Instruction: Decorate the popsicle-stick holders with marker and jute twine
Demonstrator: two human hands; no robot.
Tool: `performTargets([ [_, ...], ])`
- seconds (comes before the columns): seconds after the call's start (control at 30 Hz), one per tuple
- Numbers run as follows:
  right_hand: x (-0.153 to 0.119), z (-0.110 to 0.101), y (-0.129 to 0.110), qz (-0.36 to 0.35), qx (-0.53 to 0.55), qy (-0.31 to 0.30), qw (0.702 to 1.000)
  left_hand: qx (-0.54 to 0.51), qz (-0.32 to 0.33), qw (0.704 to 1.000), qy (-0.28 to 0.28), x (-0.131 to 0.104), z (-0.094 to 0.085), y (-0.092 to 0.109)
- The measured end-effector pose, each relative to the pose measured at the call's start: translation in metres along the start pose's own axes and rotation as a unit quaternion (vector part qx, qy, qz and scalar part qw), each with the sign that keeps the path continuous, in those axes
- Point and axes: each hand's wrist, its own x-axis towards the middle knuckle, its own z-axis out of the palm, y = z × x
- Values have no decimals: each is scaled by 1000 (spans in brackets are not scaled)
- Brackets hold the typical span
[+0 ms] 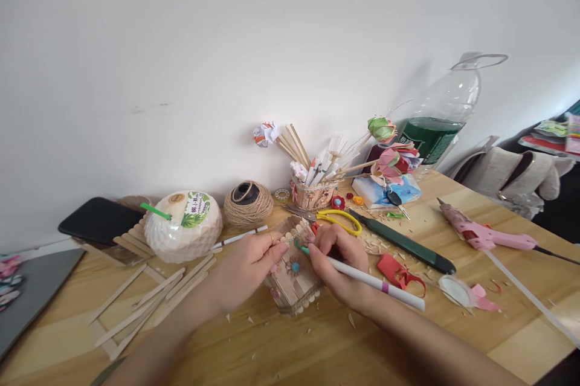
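Note:
A small box made of wooden craft sticks (286, 289), decorated with a flower that has a blue centre, sits tilted in front of me. My left hand (254, 265) is closed on its upper left edge, thumb and fingers pinching it. In my right hand (339, 259) is a white marker pen (376, 282) with a purple band. The pen's green tip meets the upper part of the box near a green mark. Right behind the box lie yellow-handled scissors (339, 221) and a dark green utility knife (408, 244).
Loose craft sticks (136, 307) and a wrapped coconut (183, 232) are on the left, with a twine ball (249, 202) behind. A pen-filled basket (317, 193) stands by the wall. A pink glue gun (484, 229) and red scraps (394, 270) lie right.

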Motion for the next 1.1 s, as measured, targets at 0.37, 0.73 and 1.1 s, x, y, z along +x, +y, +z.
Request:
performTargets([
  [0.37,-1,0,1,9,6,3,1000,8,4,1000,6,0,0,-1],
  [0.73,-1,-1,1,7,13,2,1000,5,7,1000,2,1,1,-2],
  [1.1,-2,3,3,24,20,38,999,10,9,1000,3,2,0,-3],
])
